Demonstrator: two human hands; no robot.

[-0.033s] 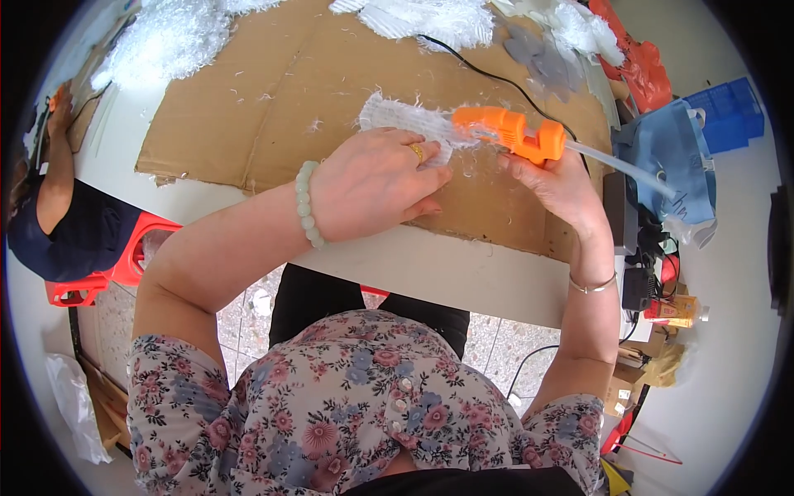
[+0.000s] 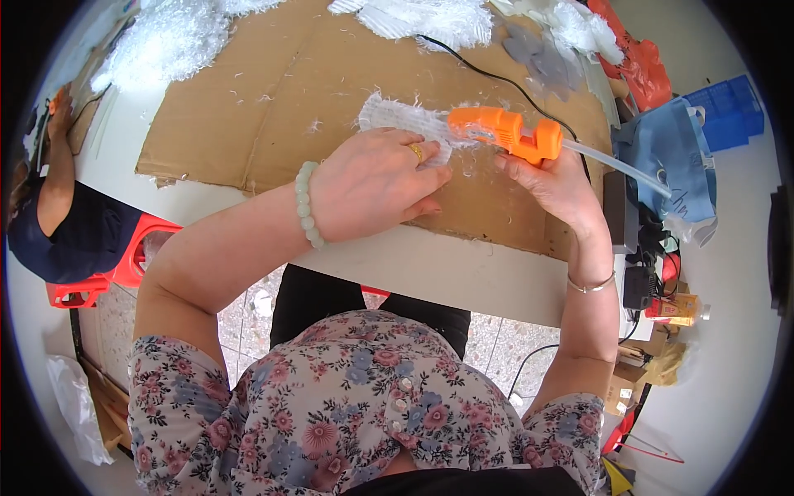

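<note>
An orange glue gun (image 2: 500, 131) is gripped in my right hand (image 2: 558, 186), its nozzle end pointing left over a white fringed fabric strip (image 2: 389, 116). A long translucent glue stick (image 2: 620, 168) sticks out of the gun's back. My left hand (image 2: 372, 178) lies on the near edge of the strip, fingers stretched over it and thumb apart; its fingertips are partly hidden. Strip and hands are above a brown cardboard sheet (image 2: 289, 107). The gun's tip is lost among the white fringe.
White fringe heaps (image 2: 178, 41) and grey cut pieces (image 2: 538, 58) lie at the back. A black cord (image 2: 496, 76) crosses the cardboard. To the right are a blue bag (image 2: 670, 157) and a bottle (image 2: 678, 311). Another person's arm (image 2: 56, 178) works at far left.
The glue gun in my right hand has shifted slightly left over the fabric strip. My left hand stays in place.
</note>
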